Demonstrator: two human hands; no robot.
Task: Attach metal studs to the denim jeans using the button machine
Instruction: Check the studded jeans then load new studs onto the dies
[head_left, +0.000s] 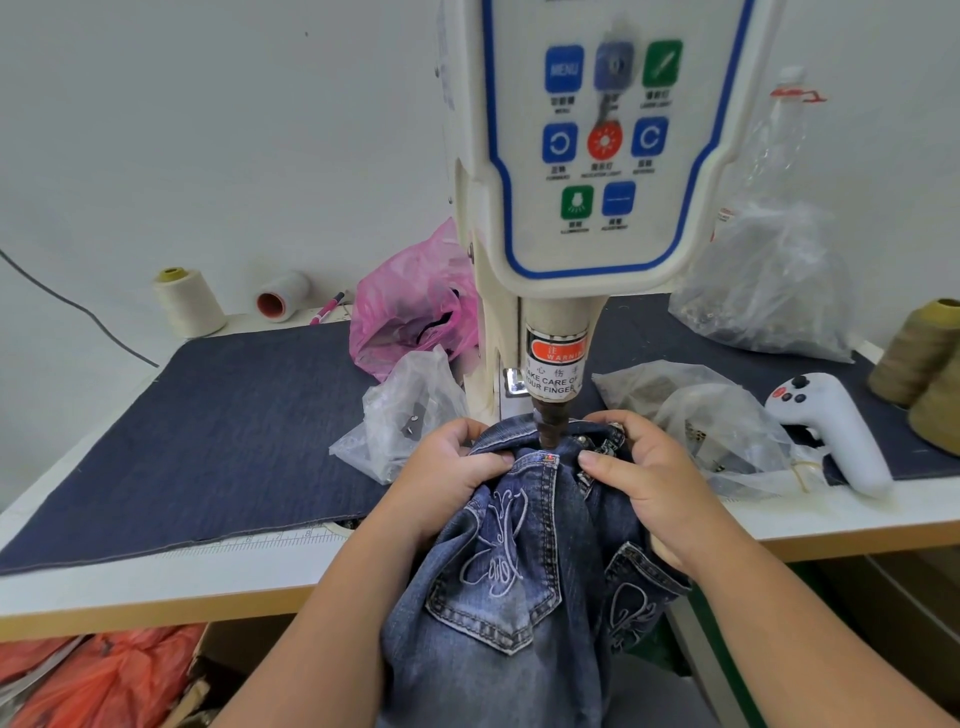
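While a metal stud (585, 442) already shows on the waistband just right of the punch (550, 428), the jeans (519, 545) sit under the button machine (597, 156), so at least one is done, I judge (how many remain is unclear). The left hand (457, 467) and right hand (644, 467) each pinch bunched denim beside the punch, fingers curled tight.

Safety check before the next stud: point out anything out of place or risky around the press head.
Both thumbs sit close to the machine's punch: the left hand and right hand grip the bunched jeans on either side of it, under the finger warning label. A white thread spool also lies tipped over at the back.
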